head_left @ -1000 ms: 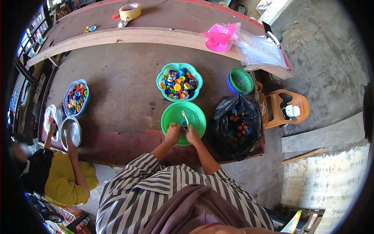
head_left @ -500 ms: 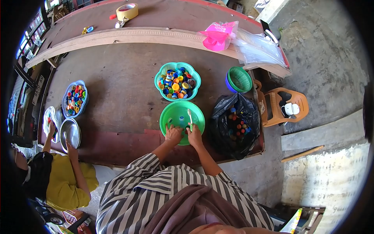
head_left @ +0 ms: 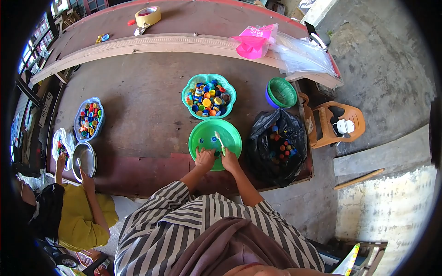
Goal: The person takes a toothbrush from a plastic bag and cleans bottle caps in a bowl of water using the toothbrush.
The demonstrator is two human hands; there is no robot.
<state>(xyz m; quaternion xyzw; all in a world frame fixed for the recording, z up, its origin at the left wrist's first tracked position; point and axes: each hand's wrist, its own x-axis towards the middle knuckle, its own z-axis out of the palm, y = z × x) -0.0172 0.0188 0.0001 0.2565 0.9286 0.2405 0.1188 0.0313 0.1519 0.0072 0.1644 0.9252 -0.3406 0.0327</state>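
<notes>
A round green basin [head_left: 197,131] sits at the table's front edge before me, with a few bottle caps [head_left: 213,139] in it. My right hand [head_left: 230,162] is closed around a toothbrush [head_left: 220,141], its bristle head pointing up and away from me. Low inside the basin, my left hand [head_left: 205,159] has its fingers bent down, with a small dark cap at the fingertips beside the right hand. Just behind stands a turquoise scalloped bowl [head_left: 186,102] heaped with colourful bottle caps. To the right, an opened black plastic bag [head_left: 258,156] holds more caps.
Nested green and blue baskets [head_left: 282,93] stand at the right. At left, a person's hands [head_left: 86,180] work over a metal bowl [head_left: 93,158], near a blue bowl of caps [head_left: 102,120] and a white bag [head_left: 69,138]. A raised ledge [head_left: 165,44] carries tape [head_left: 148,17] and plastic packaging [head_left: 301,57].
The toothbrush has tilted leftward, its head dropping slightly nearer the basin's middle. Both my hands stay close together in the basin. The person at left has shifted their hands slightly.
</notes>
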